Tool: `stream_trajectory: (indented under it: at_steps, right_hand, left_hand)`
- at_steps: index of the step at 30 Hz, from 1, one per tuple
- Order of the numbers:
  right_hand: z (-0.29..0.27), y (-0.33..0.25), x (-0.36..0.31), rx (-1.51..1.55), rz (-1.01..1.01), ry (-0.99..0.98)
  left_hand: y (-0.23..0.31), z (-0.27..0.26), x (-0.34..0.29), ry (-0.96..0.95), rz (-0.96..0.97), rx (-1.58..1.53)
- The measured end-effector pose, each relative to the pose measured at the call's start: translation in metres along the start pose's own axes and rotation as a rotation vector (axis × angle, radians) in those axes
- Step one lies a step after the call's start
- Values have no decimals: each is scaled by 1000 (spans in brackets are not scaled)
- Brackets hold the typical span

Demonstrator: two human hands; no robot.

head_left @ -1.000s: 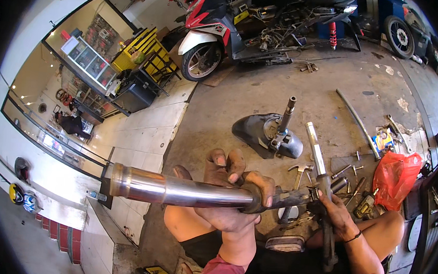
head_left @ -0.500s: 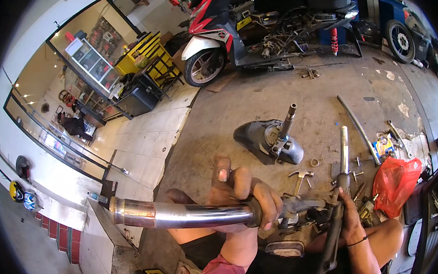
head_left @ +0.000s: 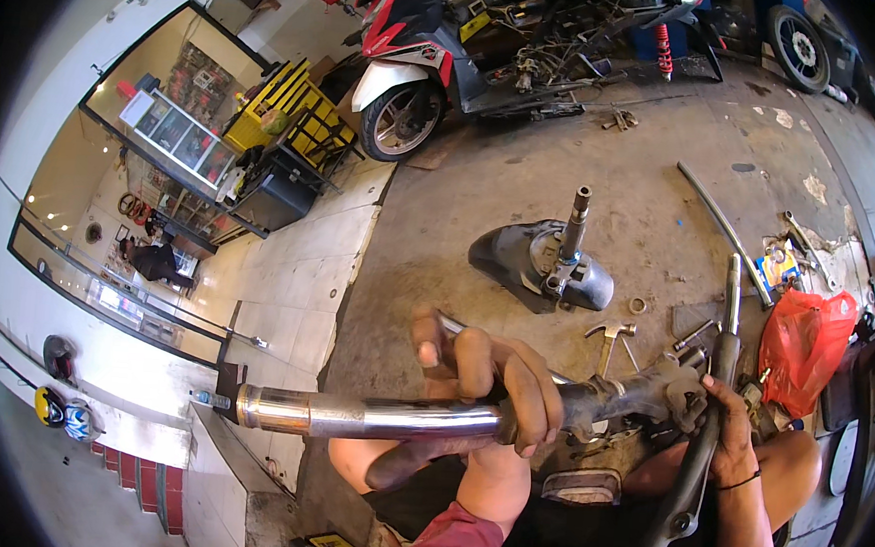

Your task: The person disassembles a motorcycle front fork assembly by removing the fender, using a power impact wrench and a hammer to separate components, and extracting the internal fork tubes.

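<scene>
My left hand (head_left: 496,377) is wrapped around a shiny metal fork tube (head_left: 369,416) that lies across my lap and points left. The tube's dark lower end (head_left: 641,391) reaches toward my right side. My right hand (head_left: 731,437) grips a second fork leg (head_left: 699,460), dark at the bottom and chrome at the top, which stands nearly upright beside my right knee. On the concrete floor ahead lies a steering stem (head_left: 572,244) resting on a dark plastic fender (head_left: 518,263).
A hammer (head_left: 609,336), bolts and small parts lie on the floor near my right knee. A red plastic bag (head_left: 804,341) sits at the right. A long thin metal rod (head_left: 726,231) lies further out. A red and white scooter (head_left: 420,67) stands at the back, with yellow shelving (head_left: 287,109) to the left.
The chrome tube has dropped lower across my lap, and my left hand has slid along it. My right hand has brought the second fork leg more upright.
</scene>
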State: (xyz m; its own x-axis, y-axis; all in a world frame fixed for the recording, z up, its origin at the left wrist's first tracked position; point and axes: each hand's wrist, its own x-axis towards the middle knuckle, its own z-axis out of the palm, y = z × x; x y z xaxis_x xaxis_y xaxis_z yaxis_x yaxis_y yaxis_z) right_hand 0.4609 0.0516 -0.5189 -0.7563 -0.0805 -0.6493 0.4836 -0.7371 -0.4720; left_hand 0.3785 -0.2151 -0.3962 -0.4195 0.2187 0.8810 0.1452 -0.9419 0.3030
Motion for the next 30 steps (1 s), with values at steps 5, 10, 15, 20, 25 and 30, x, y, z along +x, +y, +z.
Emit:
stream_trajectory:
  at_steps: [5,10,15,20,25,30]
  right_hand:
    - [-16,0,-4,89,8,-68]
    - [-30,-5,-3,94,-158,6]
    - [-48,-3,6,98,-348,-95]
    - [-51,-14,-1,202,-483,-131]
    - [-42,-26,-19,212,-574,-146]
    - [-54,-26,-20,250,-665,-172]
  left_hand:
    - [0,-22,-7,19,49,97]
    - [1,-3,-3,224,245,370]
    - [6,15,0,445,521,643]
    - [-5,11,4,639,653,743]
    - [-9,15,6,727,530,716]
    - [-17,25,8,788,444,673]
